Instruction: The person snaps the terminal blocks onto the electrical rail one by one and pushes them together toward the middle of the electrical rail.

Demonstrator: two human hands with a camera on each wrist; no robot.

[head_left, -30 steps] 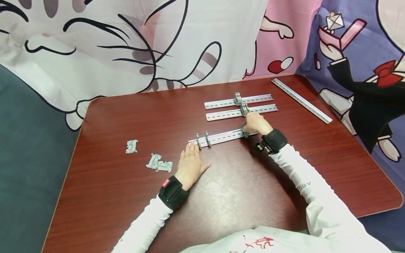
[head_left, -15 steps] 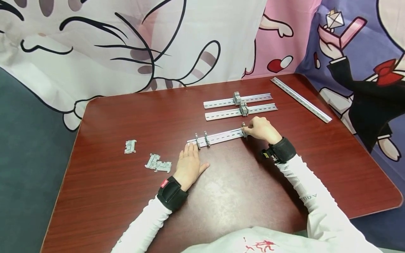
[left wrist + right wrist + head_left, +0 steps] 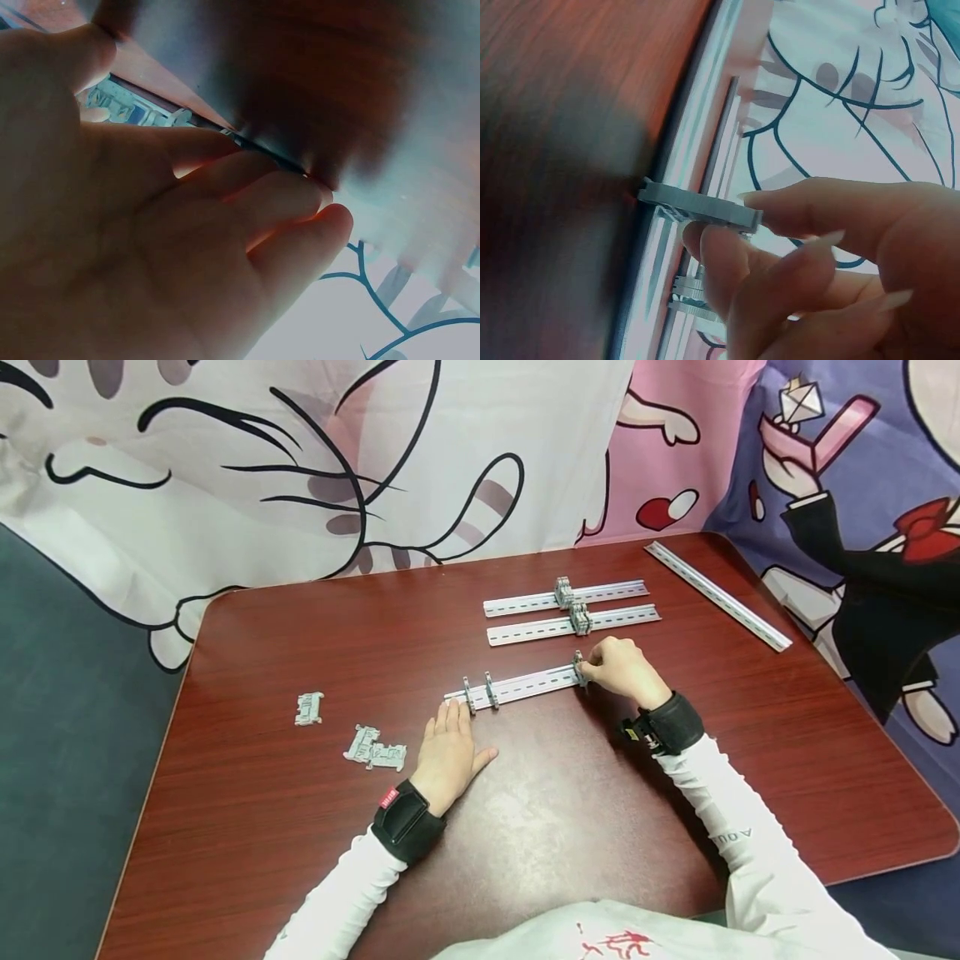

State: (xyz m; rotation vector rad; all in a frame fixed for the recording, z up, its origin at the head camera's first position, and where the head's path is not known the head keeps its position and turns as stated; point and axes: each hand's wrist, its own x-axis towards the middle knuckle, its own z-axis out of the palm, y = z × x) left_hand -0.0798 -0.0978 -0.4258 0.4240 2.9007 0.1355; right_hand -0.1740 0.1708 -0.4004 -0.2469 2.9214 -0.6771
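A slotted metal DIN rail (image 3: 532,683) lies across the middle of the table. My left hand (image 3: 446,752) rests flat at its left end, fingers straight and touching the rail. Two thin grey terminal blocks stand upright near that end, the inner terminal block (image 3: 491,690) a little apart from the outer one. Toward the right end, my right hand (image 3: 625,670) pinches another grey terminal block (image 3: 697,206) between thumb and fingers. In the right wrist view this block sits across the rail. The rail's right tip is hidden behind the hand.
Behind lie two shorter-looking rails, a back rail (image 3: 525,607) and a nearer rail (image 3: 528,633), each with clustered blocks. A bare rail (image 3: 716,595) lies slanted at the right. Loose terminal blocks (image 3: 375,748) and a single block (image 3: 308,708) lie flat at left.
My right hand has shifted slightly right and lower, turning so the block it holds shows more. The left hand stays on the rail's left end.
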